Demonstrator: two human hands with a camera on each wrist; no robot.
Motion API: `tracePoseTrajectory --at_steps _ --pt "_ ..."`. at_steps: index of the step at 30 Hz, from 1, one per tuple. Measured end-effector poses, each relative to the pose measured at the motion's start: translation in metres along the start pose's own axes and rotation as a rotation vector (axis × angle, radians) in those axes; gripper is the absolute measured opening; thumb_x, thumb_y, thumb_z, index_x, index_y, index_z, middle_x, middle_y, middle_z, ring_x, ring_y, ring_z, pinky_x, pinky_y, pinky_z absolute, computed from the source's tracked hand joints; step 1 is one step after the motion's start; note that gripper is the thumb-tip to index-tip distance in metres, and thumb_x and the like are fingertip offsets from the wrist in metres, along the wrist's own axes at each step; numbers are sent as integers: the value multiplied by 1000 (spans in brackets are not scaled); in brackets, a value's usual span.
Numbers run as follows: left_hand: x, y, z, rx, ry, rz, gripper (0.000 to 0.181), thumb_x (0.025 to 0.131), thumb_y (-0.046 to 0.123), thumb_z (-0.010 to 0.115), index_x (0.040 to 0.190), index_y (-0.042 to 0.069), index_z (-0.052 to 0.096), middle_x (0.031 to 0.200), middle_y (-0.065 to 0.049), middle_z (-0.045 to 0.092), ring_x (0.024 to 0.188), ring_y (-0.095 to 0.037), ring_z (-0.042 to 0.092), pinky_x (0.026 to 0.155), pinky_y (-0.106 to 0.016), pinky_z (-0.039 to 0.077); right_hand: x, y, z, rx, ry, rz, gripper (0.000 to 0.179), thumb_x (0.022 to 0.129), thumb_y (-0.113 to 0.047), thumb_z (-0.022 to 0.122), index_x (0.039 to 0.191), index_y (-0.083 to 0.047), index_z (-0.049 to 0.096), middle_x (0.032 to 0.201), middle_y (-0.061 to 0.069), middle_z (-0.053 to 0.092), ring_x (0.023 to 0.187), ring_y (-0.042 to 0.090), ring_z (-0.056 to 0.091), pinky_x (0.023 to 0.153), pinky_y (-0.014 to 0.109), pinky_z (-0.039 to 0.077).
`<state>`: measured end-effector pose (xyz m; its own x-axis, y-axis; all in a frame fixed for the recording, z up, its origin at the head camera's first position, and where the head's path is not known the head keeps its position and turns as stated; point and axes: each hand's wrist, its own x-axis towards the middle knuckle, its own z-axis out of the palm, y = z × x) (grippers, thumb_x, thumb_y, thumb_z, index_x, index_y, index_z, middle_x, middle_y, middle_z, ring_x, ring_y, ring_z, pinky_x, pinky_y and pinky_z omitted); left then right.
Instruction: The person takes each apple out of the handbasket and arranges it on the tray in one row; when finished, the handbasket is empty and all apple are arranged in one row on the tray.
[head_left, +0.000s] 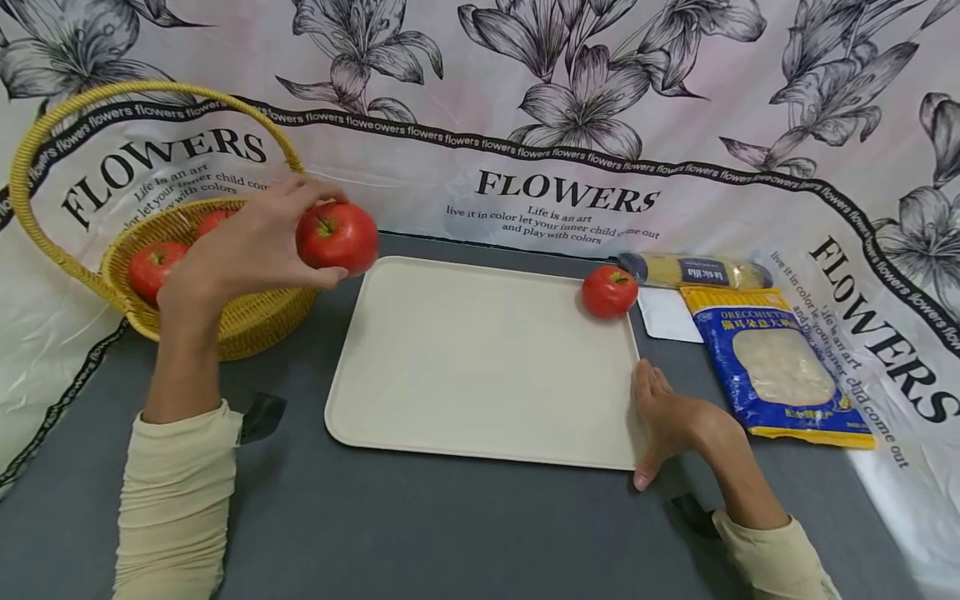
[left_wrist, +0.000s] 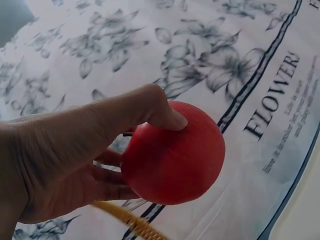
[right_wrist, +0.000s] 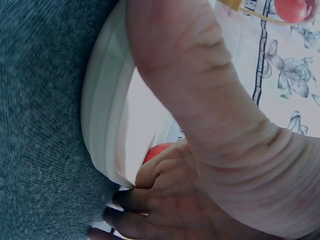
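Left grip round a tomato, right grip at the tray

Narrowed to the fruit's width, the left grip holds the tomato clear of the counter, thumb on one side and fingers round another. Such a wrapping hold probably suits something so smooth and round. From the head view, the tomato is between the basket and the tray's far left corner. The right grip is spread wide along the tray's right edge, pinching nothing, likely to steady it.

Two more fruits show in the yellow basket, a left tomato and a back tomato; the left grip hides part of the inside, so the full count cannot be told. The pale tray carries one corner tomato, at its far right. Beyond that edge, a pasta bag shows pale pieces through its window, with a long packet behind it, perhaps set aside for room.
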<state>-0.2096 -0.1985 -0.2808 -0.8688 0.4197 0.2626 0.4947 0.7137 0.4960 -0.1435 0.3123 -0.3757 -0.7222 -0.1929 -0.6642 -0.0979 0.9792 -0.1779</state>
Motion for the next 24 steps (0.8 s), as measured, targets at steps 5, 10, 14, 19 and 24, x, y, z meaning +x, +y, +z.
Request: tracePoseTrajectory --at_steps 5,10,14,19,24 --pt "18 13 21 7 -13 93 80 74 23 88 144 5 55 141 -19 61 130 -36 54 100 -61 56 0 -2 -1 -9 -8 12 174 48 -57 99 158 15 -13 166 41 -17 155 60 -9 125 73 5" --pt "43 26 50 5 -51 150 77 75 27 88 142 6 56 140 -17 61 131 -34 52 98 -55 59 0 -1 1 -13 1 1 172 48 -55 100 158 16 -13 166 42 -16 155 61 -8 125 73 5" --pt "66 41 72 5 -82 191 78 76 30 86 144 8 56 140 -16 60 132 -33 51 99 -50 60 -1 0 2 -9 4 0 172 49 -53 101 158 16 -13 165 42 -17 155 61 -9 125 73 4" --pt "94 57 98 14 -110 249 77 76 33 84 144 9 56 142 -15 58 133 -32 48 100 -46 59 -2 0 1 -1 -1 4 173 48 -56 100 158 15 -14 166 41 -17 155 60 -9 125 73 3" --pt "114 67 123 31 -135 258 76 78 37 81 145 11 55 142 -13 58 134 -32 48 102 -44 58 0 -1 -1 8 -8 4 174 48 -57 99 158 14 -16 166 40 -18 155 60 -10 125 72 3"
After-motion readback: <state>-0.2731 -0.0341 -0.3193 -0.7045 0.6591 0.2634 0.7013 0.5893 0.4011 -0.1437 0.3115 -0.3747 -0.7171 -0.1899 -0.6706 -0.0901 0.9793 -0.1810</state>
